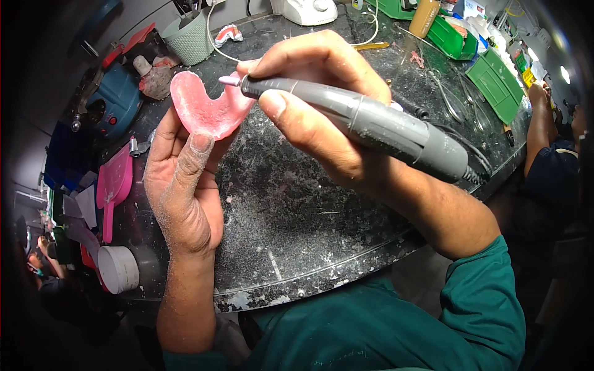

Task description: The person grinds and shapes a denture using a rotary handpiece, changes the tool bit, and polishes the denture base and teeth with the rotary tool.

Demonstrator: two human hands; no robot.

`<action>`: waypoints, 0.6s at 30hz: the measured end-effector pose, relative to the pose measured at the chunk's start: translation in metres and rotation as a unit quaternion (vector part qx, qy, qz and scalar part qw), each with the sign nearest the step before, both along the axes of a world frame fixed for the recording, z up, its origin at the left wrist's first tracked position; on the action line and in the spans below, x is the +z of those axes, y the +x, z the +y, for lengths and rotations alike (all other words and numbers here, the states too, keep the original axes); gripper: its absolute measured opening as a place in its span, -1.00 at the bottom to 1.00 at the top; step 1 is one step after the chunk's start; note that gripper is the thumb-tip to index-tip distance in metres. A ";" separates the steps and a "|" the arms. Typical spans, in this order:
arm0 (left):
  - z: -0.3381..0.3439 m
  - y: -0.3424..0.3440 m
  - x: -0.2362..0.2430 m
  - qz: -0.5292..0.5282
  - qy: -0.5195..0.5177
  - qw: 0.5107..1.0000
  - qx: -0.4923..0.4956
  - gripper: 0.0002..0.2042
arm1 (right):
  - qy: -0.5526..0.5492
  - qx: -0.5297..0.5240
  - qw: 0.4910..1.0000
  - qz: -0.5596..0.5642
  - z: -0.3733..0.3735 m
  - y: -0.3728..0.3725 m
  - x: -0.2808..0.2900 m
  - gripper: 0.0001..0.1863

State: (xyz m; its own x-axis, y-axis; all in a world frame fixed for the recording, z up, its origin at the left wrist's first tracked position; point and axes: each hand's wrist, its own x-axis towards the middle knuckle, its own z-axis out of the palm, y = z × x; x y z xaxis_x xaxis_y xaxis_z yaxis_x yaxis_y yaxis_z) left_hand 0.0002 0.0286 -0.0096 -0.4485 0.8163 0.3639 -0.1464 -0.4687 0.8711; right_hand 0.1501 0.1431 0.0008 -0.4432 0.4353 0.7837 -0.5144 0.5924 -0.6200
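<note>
A pink U-shaped denture base (207, 116) rests in my left hand (185, 198), with the thumb pressed on its near rim and the fingers behind it. White dust coats this hand and forearm. My right hand (322, 137) is closed around a dark grey rotary handpiece (377, 120), pinching it near its front end. From its nose sticks a small pale pinkish grinding bit (229, 81). The bit lies over the right arm of the U; whether it touches the surface I cannot tell. A cable leaves the handpiece's back end at the right.
Dust covers the black worktop (278, 247). A pink dustpan (116, 179) and white tub (119, 269) stand left. Behind are a mint basket (187, 44), a dental model (229, 36) and a white machine (309, 11). Green bins (497, 86) line the right; another person's arm (539, 120) shows beyond.
</note>
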 end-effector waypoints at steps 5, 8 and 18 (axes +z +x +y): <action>-0.001 -0.005 -0.003 0.031 0.016 0.999 -0.001 -0.50 | -0.012 0.003 1.000 0.018 0.000 -0.004 0.000 -0.81; -0.001 -0.004 -0.003 0.046 0.026 0.999 -0.002 -0.51 | 0.002 -0.028 0.999 0.024 0.001 -0.006 -0.001 -0.81; -0.002 -0.002 -0.004 0.082 0.001 0.996 0.045 -0.47 | 0.044 -0.033 0.998 -0.029 -0.001 0.001 0.001 -0.76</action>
